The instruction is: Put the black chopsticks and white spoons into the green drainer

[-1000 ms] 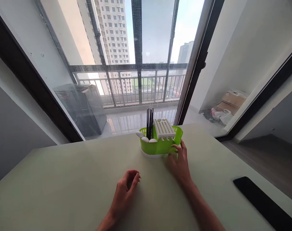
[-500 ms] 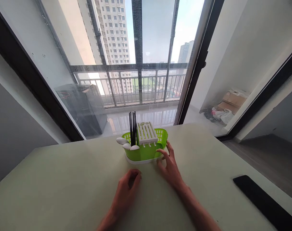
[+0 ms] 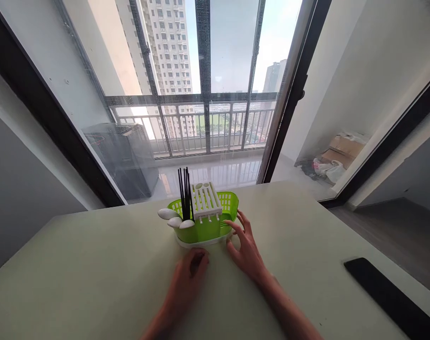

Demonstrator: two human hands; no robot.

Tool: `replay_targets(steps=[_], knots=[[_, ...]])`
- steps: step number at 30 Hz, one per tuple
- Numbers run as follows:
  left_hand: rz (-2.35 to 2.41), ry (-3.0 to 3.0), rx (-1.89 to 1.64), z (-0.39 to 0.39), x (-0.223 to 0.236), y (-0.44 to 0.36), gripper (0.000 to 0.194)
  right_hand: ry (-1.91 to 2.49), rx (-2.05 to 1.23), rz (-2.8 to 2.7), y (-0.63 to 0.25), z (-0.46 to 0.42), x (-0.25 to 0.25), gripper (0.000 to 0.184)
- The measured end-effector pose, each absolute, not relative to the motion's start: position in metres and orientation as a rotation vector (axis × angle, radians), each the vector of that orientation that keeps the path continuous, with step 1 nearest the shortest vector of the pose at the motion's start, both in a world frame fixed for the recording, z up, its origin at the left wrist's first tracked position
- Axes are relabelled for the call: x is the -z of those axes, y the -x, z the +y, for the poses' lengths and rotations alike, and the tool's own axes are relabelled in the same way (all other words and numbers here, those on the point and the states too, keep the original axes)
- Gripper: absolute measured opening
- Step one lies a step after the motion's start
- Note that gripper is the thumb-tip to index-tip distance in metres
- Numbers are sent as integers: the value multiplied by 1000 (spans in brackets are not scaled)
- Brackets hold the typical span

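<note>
A green cutlery holder (image 3: 207,230) with a white base stands on the pale table. My right hand (image 3: 246,245) holds its right end, fingers bent against the wall and thumb low near the base. In the holder's left part stand several black chopsticks (image 3: 185,193) and white spoons (image 3: 174,220), bowls up. A white slotted rack (image 3: 205,200) with small hooks sits tilted across its middle. Just in front of the holder, my left hand (image 3: 191,269) rests on the table, fingers curled to the thumb in a loose ring; nothing shows in it.
The pale table (image 3: 105,269) reaches to the window side. A long black object (image 3: 388,297) lies at its right edge. Behind glass doors are a balcony railing (image 3: 186,123), a dark cabinet-like box (image 3: 126,158), and cardboard (image 3: 345,151) with plastic bags (image 3: 330,169).
The cutlery holder has slid left and slightly toward me, and turned a little. My right hand has moved left with it. The left hand is almost where it was.
</note>
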State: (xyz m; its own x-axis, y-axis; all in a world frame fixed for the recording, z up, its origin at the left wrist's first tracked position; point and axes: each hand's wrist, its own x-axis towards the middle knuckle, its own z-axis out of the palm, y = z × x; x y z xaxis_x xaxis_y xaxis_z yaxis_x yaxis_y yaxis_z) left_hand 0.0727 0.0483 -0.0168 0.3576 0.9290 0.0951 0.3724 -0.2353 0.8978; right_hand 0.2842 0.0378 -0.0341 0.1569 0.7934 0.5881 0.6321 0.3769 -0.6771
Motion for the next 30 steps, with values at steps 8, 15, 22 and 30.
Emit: replay_targets(steps=[8, 15, 22, 30], knots=[[1156, -1776, -841, 48, 16, -73, 29, 1316, -206, -1501, -286, 40, 38, 55], [1167, -1758, -856, 47, 13, -75, 30, 1352, -227, -1162, -290, 43, 45, 48], [1145, -1772, -853, 48, 14, -77, 26, 1459, -482, -982, -304, 53, 59, 18], [902, -2048, -623, 34, -27, -71, 26, 1463, -510, -962, -303, 54, 58, 21]])
